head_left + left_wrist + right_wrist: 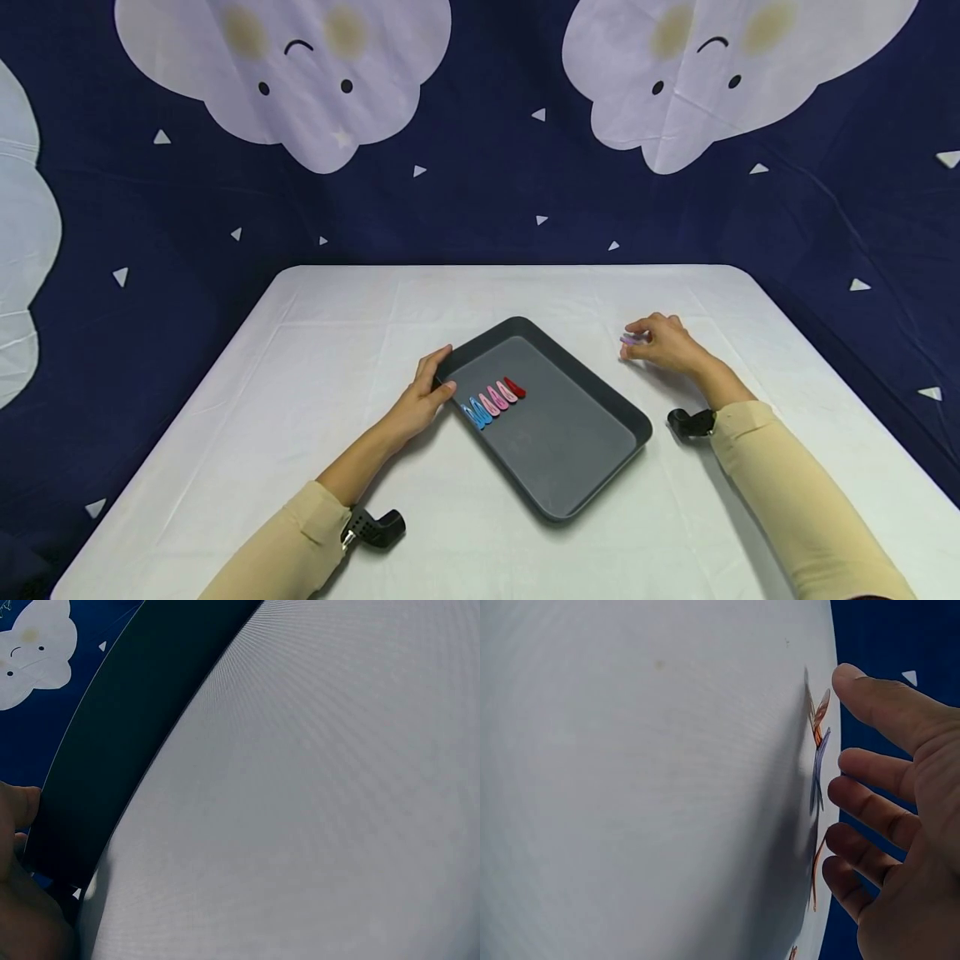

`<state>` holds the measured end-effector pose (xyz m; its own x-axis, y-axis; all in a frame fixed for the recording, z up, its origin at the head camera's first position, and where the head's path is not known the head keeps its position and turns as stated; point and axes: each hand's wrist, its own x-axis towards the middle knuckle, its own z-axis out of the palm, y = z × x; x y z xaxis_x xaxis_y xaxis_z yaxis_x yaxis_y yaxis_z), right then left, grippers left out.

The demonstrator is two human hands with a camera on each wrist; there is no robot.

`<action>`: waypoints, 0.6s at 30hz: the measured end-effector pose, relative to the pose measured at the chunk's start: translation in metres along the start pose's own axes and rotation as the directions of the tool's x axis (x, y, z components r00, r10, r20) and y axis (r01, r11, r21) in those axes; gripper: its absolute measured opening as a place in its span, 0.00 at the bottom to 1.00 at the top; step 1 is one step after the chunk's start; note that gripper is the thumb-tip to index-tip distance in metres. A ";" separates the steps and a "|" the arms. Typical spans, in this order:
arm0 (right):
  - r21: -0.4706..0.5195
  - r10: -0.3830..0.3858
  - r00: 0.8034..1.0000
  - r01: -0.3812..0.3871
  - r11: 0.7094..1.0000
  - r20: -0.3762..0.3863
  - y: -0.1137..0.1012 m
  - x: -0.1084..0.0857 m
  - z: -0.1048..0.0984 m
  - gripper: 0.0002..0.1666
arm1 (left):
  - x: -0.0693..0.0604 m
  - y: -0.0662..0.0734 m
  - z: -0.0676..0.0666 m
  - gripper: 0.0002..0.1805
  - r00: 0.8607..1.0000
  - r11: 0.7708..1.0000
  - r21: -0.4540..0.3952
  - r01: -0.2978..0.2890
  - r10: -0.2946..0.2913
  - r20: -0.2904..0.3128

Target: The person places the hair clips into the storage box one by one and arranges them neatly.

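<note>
A dark grey tray lies turned at an angle on the white table. Along its left part runs a row of snap hair clips: blue, pink and red. My left hand grips the tray's left corner, thumb over the rim. To the right of the tray, my right hand hovers with fingers apart beside a purple clip. The right wrist view also shows orange-brown clips by the fingers; in the head view the hand hides them.
White cloth covers the table, whose far edge meets a dark blue backdrop with clouds and small triangles. A black wrist device sits at the left cuff, another black device at the right cuff.
</note>
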<state>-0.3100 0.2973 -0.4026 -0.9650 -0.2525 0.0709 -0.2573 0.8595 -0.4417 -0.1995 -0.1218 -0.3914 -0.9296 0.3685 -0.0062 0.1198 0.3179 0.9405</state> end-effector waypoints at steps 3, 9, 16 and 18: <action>-0.015 -0.002 1.000 0.002 1.000 0.010 0.001 0.000 0.001 0.33 | 0.000 0.001 0.000 0.33 1.000 1.000 0.006 0.003 -0.003 0.003; -0.036 0.013 0.999 -0.012 0.999 0.033 0.001 -0.003 0.002 0.33 | 0.008 -0.016 0.000 0.33 1.000 1.000 0.000 -0.006 0.006 -0.010; -0.030 0.010 0.999 -0.009 1.000 0.037 0.001 -0.003 0.003 0.34 | 0.015 -0.033 0.001 0.33 0.999 1.000 0.011 -0.028 0.028 -0.040; -0.032 0.015 0.999 -0.013 0.999 0.043 0.001 -0.002 0.003 0.34 | 0.015 -0.032 0.002 0.32 0.998 0.999 0.009 -0.040 0.040 -0.044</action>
<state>-0.3080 0.2973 -0.4060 -0.9656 -0.2587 0.0257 -0.2458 0.8765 -0.4140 -0.2164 -0.1253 -0.4226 -0.9384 0.3424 0.0464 0.1598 0.3111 0.9369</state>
